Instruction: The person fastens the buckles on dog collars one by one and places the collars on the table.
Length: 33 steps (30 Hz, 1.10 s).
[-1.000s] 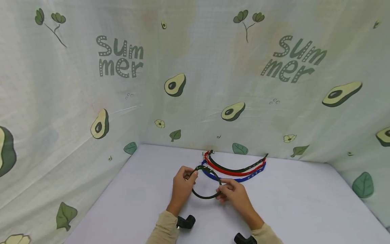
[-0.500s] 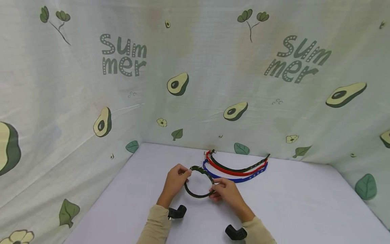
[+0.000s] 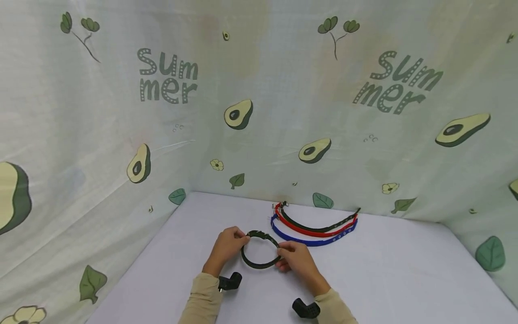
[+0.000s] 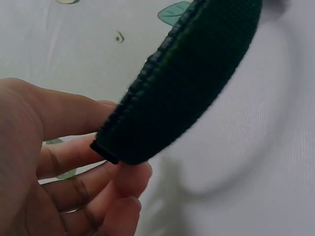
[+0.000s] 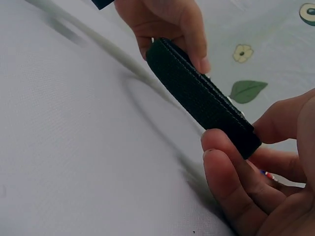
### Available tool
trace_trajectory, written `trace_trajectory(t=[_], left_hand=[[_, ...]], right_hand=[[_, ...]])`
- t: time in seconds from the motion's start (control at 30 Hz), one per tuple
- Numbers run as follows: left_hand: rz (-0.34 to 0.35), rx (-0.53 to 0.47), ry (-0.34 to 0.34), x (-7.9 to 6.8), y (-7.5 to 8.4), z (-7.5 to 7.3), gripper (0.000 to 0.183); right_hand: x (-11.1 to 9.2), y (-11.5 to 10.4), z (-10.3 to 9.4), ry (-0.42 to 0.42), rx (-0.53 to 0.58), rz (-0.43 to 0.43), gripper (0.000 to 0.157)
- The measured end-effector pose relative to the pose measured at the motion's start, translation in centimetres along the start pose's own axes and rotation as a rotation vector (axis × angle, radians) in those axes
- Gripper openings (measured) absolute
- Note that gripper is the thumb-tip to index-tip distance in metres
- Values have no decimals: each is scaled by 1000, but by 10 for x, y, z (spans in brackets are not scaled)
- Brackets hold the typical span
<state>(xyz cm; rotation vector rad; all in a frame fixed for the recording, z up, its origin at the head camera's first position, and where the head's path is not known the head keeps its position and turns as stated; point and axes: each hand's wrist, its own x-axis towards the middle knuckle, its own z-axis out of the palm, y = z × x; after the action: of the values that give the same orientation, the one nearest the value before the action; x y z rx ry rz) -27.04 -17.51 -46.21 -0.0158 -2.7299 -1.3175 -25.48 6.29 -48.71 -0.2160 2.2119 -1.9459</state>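
Observation:
A dark green collar (image 3: 259, 266), closed into a loop with its buckle at the far side, is held over the white table. My left hand (image 3: 225, 247) pinches the loop's left side between thumb and fingers. On the opposite side my right hand (image 3: 297, 260) pinches it too, the thumb against the band. Up close in the left wrist view, the green band (image 4: 189, 83) shows woven fabric with a stitched edge. In the right wrist view, the collar (image 5: 192, 93) spans from one hand to the other, and its curved shadow falls on the table.
Beyond the hands, a blue collar (image 3: 317, 243), a red collar (image 3: 311, 233) and another dark green collar (image 3: 313, 228) lie stretched in nested curves. The white table (image 3: 388, 270) ends at a printed cloth wall (image 3: 259, 90) behind and at the sides.
Both hands and the looped collar have shifted left and slightly down in the head view, which itself has moved a little. The grips stay the same; the collars on the table lie as before.

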Motion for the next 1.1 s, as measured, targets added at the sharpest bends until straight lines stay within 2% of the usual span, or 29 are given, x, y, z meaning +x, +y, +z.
trace_trajectory(t=[0.13, 0.33, 0.53, 0.73, 0.87, 1.0, 1.1], left_hand=[[8, 32, -27, 0, 0, 1, 16], [-12, 52, -52, 0, 1, 4, 15], [-13, 96, -25, -1, -5, 9, 12], [-16, 93, -20, -3, -6, 11, 14], [-63, 141, 48, -2, -6, 10, 14], [-107, 174, 146, 0, -4, 11, 18], [-95, 177, 178, 1, -3, 14, 20]], right_hand=[[0, 4, -2, -4, -44, -46, 32], [0, 7, -4, 15, -83, -68, 30], [-1, 11, -2, 19, -123, -81, 29], [-3, 12, -1, 38, -142, -81, 28], [-4, 10, -2, 63, -176, -121, 27], [-4, 10, -9, 134, -249, -166, 24], [-7, 9, -18, 181, -289, -190, 22]])
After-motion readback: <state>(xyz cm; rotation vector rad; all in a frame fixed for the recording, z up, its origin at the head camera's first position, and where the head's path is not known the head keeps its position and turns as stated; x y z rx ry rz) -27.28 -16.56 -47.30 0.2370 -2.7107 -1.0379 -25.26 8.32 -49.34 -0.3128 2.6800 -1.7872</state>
